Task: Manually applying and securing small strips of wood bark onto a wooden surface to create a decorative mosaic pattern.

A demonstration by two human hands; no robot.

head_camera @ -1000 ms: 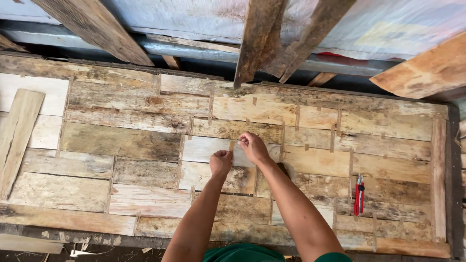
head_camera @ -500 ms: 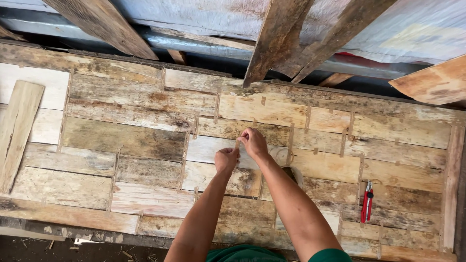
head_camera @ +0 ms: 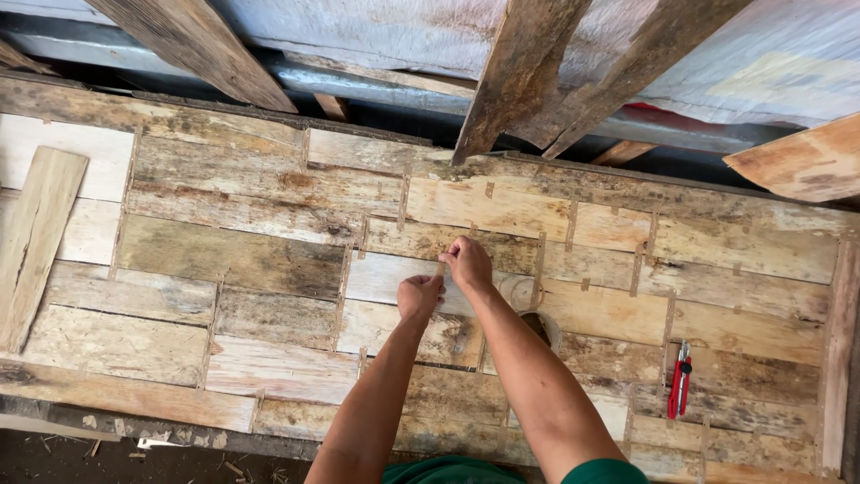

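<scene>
A large panel of patchwork veneer sheets (head_camera: 233, 260) lies flat before me, its pieces joined by short strips of brown tape. My left hand (head_camera: 417, 297) and my right hand (head_camera: 467, 262) meet near the panel's middle, fingertips pinched together over a small strip of brown tape (head_camera: 440, 269) at a seam. A roll of tape (head_camera: 537, 324) lies just right of my right forearm, partly hidden by it.
A red-handled cutter (head_camera: 679, 380) rests on the panel at the right. A loose wooden strip (head_camera: 36, 240) lies at the left edge. Rough wooden beams (head_camera: 511, 76) and a metal rail cross above the panel's far side. Scraps litter the dark floor at bottom left.
My hands have stayed at the same seam, with small finger movements on the tape. The view has shifted a little to the left.
</scene>
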